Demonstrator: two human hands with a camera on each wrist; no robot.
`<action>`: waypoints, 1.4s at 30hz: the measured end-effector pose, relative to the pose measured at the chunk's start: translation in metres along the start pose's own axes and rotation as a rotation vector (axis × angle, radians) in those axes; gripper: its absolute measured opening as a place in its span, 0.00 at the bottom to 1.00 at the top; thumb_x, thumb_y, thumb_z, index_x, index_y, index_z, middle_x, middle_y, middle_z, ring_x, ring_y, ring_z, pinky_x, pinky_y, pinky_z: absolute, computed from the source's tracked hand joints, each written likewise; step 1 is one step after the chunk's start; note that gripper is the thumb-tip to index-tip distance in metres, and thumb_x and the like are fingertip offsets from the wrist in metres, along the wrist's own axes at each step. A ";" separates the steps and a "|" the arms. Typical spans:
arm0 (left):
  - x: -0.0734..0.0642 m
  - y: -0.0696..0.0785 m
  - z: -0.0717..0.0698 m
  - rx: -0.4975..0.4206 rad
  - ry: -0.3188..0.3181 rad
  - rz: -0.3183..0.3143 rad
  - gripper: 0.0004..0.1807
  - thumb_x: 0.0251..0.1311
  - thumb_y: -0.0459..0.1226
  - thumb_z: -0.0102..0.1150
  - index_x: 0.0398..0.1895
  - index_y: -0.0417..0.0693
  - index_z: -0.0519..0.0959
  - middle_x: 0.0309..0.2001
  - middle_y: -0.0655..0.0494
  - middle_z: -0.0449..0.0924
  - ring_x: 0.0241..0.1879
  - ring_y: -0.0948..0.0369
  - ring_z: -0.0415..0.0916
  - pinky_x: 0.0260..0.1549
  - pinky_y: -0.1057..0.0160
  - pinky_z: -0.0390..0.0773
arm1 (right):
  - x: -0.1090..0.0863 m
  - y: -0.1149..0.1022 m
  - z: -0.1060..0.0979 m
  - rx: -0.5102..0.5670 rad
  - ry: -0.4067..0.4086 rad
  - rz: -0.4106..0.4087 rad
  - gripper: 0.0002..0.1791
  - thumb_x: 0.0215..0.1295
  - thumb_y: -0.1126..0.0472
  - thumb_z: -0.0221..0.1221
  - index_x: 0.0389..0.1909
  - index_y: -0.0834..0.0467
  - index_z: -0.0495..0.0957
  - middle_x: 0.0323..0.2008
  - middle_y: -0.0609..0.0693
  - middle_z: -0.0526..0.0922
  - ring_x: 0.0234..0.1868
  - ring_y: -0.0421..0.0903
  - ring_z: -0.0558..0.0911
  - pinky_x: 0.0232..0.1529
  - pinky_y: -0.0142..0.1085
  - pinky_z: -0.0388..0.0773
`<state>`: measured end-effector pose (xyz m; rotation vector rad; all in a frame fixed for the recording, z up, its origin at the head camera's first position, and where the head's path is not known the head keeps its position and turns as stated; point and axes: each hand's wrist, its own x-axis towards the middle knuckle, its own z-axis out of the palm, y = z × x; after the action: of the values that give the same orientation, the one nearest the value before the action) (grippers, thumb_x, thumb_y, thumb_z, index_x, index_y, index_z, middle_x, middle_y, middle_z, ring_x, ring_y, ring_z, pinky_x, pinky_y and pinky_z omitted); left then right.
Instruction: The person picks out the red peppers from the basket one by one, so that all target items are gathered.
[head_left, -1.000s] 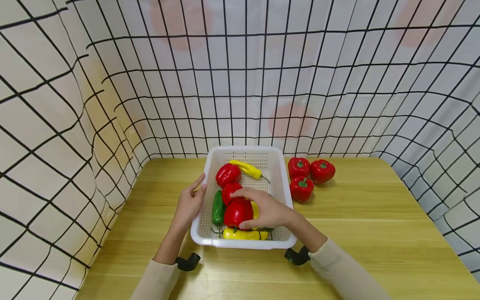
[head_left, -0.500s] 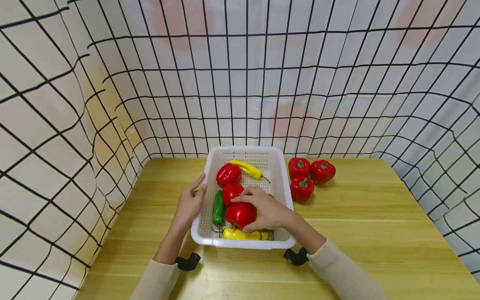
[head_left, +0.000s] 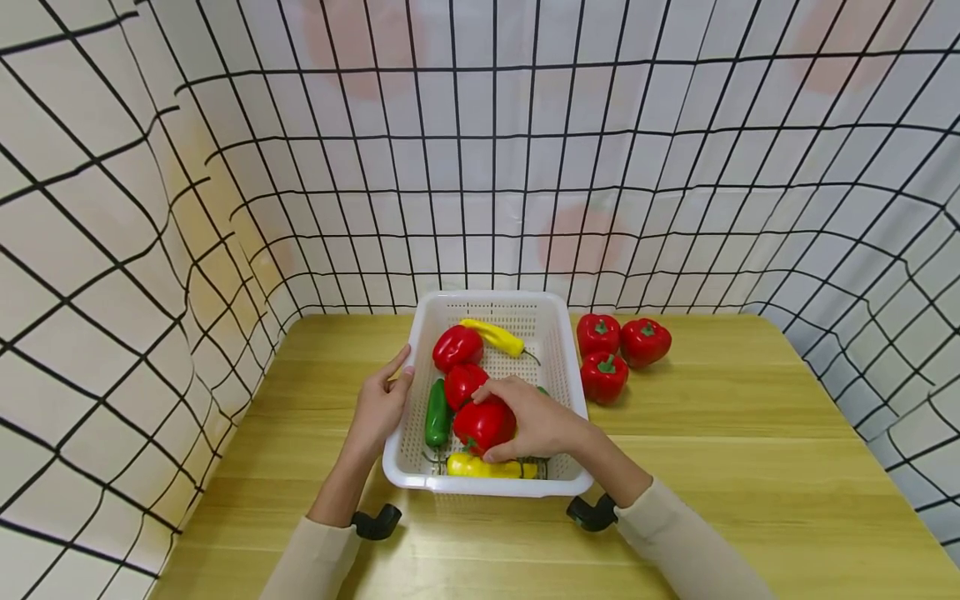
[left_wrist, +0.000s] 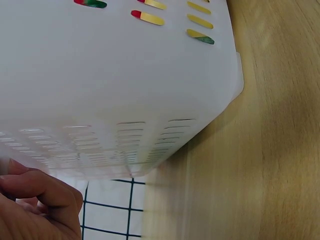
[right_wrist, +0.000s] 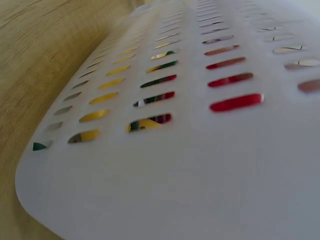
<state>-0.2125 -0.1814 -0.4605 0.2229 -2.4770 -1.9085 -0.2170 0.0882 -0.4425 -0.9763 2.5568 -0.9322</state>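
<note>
A white slotted plastic basket [head_left: 486,485] stands in the middle of the table. My left hand [head_left: 380,406] grips its left rim, and in the left wrist view the curled fingers [left_wrist: 47,192] show beside the basket's wall. Inside the basket, my right hand [head_left: 536,421] holds a red bell pepper [head_left: 483,425] between thumb and fingers. Two more red peppers, one close behind [head_left: 462,383] and one farther back [head_left: 457,348], lie there too. A long green pepper [head_left: 437,415] rests along the left side. The right wrist view shows only the basket's outer wall, not the hand.
A yellow pepper [head_left: 480,466] lies at the basket's near side, and a curved yellow pepper [head_left: 493,336] at its far side. To the basket's right, three red bell peppers [head_left: 603,377] sit together on the wooden table [head_left: 720,467]. A white gridded cloth [head_left: 517,158] hangs behind.
My right hand has shifted the red bell pepper slightly to the right inside the basket, turning it a little. The left hand stays at the rim.
</note>
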 end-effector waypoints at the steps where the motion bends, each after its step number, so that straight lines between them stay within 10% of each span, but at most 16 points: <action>1: 0.000 0.000 0.000 0.003 0.002 0.004 0.26 0.78 0.48 0.51 0.76 0.72 0.67 0.56 0.40 0.85 0.46 0.49 0.87 0.38 0.54 0.90 | 0.000 0.000 0.000 0.005 0.005 0.004 0.40 0.50 0.45 0.77 0.64 0.42 0.72 0.67 0.45 0.73 0.66 0.49 0.72 0.57 0.50 0.84; 42: 0.002 -0.001 0.000 0.006 -0.011 -0.017 0.26 0.78 0.49 0.51 0.77 0.74 0.65 0.63 0.41 0.81 0.52 0.47 0.85 0.43 0.50 0.89 | -0.032 0.007 -0.047 0.333 0.303 -0.008 0.40 0.56 0.48 0.75 0.71 0.41 0.71 0.68 0.45 0.75 0.64 0.52 0.76 0.61 0.53 0.81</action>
<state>-0.2140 -0.1821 -0.4611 0.2347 -2.4957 -1.9139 -0.2173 0.1362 -0.4112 -0.7989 2.5063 -1.5505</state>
